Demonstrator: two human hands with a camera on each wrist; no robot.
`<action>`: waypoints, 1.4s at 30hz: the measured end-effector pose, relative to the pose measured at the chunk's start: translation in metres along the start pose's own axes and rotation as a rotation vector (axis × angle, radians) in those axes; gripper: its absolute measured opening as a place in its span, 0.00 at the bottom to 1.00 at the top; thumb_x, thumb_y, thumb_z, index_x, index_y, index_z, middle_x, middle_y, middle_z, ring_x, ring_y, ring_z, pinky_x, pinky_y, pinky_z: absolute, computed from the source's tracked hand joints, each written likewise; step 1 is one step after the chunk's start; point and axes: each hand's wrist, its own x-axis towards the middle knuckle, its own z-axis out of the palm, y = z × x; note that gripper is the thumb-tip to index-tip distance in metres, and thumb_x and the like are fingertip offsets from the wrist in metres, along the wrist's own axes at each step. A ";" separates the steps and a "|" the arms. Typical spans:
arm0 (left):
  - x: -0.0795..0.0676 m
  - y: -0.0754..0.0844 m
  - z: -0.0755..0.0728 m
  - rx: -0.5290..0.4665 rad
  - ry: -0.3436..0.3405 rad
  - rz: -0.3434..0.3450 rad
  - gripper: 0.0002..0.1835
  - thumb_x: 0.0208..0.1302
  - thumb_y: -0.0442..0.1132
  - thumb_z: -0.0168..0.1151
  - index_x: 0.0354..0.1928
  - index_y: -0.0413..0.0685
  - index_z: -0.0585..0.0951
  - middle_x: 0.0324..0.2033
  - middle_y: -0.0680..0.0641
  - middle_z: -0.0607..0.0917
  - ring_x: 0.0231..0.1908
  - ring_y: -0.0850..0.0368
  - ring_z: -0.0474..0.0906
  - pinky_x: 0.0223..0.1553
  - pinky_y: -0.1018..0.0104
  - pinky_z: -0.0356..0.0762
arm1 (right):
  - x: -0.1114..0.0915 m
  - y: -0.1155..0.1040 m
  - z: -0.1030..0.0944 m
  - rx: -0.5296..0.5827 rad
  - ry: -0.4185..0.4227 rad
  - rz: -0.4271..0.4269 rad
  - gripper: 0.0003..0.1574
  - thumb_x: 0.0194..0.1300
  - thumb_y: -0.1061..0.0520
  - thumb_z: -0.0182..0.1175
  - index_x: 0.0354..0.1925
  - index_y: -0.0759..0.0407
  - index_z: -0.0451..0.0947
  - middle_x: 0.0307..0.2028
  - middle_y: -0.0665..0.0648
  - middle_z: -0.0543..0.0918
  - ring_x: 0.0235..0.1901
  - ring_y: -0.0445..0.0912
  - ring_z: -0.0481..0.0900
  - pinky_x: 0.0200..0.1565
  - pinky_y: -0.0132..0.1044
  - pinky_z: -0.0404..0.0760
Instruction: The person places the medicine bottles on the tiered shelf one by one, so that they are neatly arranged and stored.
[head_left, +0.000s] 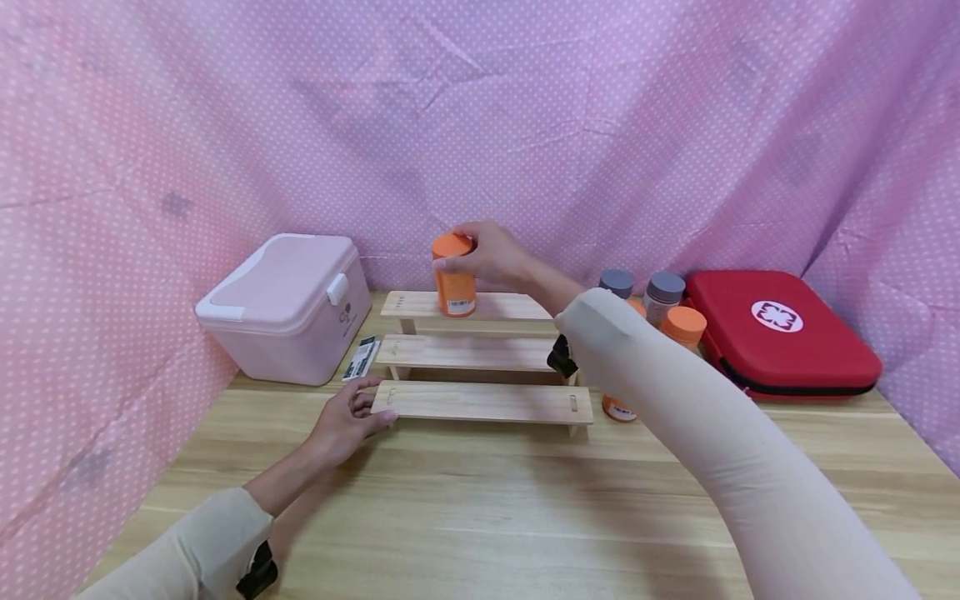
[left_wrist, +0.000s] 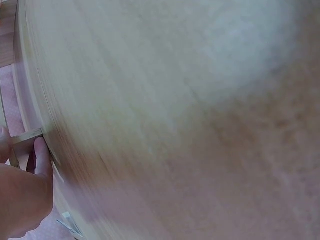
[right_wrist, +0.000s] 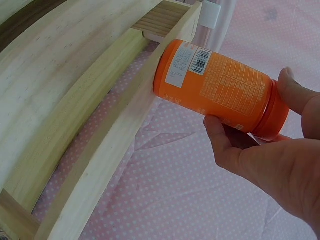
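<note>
Three tiers [head_left: 480, 402], two grey-capped bottles [head_left: 664, 292], at least three orange bottles [head_left: 456, 287], one box [head_left: 288, 304], one case [head_left: 817, 342], one packet [head_left: 362, 359], two hands [head_left: 345, 427]

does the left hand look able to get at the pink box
Likely yes: only bare tabletop shows between the left hand and the pink box, though the hand would probably release its grip on the wooden rack first.

I have room for a pass over the table [head_left: 465, 508] in front of the shelf [head_left: 480, 402]. Left, the pink box [head_left: 288, 312] and left hand [head_left: 345, 423] narrow the gap at its end. Right, bottles [head_left: 663, 290] and the red case [head_left: 802, 342] block me, the right sleeve [head_left: 675, 408] slanting across. The orange bottle [head_left: 457, 287] bars the top step [head_left: 517, 307]; the curtain [head_left: 480, 108] closes the back.
</note>
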 end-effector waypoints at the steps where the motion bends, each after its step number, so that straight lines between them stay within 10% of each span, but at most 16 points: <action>1: 0.000 0.000 0.000 -0.002 0.000 -0.002 0.33 0.60 0.31 0.67 0.65 0.35 0.64 0.46 0.33 0.82 0.41 0.54 0.81 0.37 0.75 0.77 | 0.000 0.000 0.000 0.000 0.000 0.005 0.26 0.62 0.49 0.66 0.55 0.59 0.75 0.44 0.55 0.81 0.43 0.47 0.77 0.48 0.37 0.75; 10: 0.000 0.001 -0.001 -0.015 -0.020 -0.020 0.33 0.61 0.31 0.66 0.66 0.34 0.63 0.48 0.31 0.80 0.40 0.54 0.81 0.37 0.74 0.79 | 0.002 -0.002 0.000 0.007 0.002 0.042 0.27 0.62 0.50 0.67 0.55 0.59 0.73 0.46 0.56 0.80 0.45 0.47 0.77 0.49 0.38 0.75; 16: -0.001 0.002 0.000 -0.005 -0.024 -0.026 0.33 0.61 0.31 0.65 0.66 0.35 0.63 0.49 0.32 0.80 0.42 0.52 0.81 0.38 0.73 0.79 | -0.012 -0.008 -0.010 -0.061 -0.006 0.085 0.53 0.60 0.44 0.67 0.72 0.60 0.51 0.64 0.64 0.68 0.60 0.53 0.70 0.59 0.45 0.71; 27: -0.005 0.004 -0.001 0.030 -0.010 -0.035 0.34 0.61 0.34 0.66 0.66 0.37 0.63 0.49 0.32 0.81 0.45 0.49 0.80 0.39 0.72 0.78 | -0.087 0.012 -0.058 -0.176 0.048 0.022 0.55 0.63 0.47 0.64 0.75 0.59 0.43 0.71 0.66 0.55 0.67 0.60 0.59 0.63 0.57 0.64; 42: -0.005 0.003 -0.001 0.030 -0.008 -0.025 0.34 0.61 0.33 0.66 0.66 0.36 0.63 0.47 0.34 0.82 0.42 0.52 0.80 0.37 0.74 0.78 | -0.200 0.091 -0.085 -0.337 0.161 0.001 0.49 0.59 0.48 0.68 0.71 0.58 0.57 0.64 0.63 0.67 0.59 0.61 0.67 0.54 0.63 0.70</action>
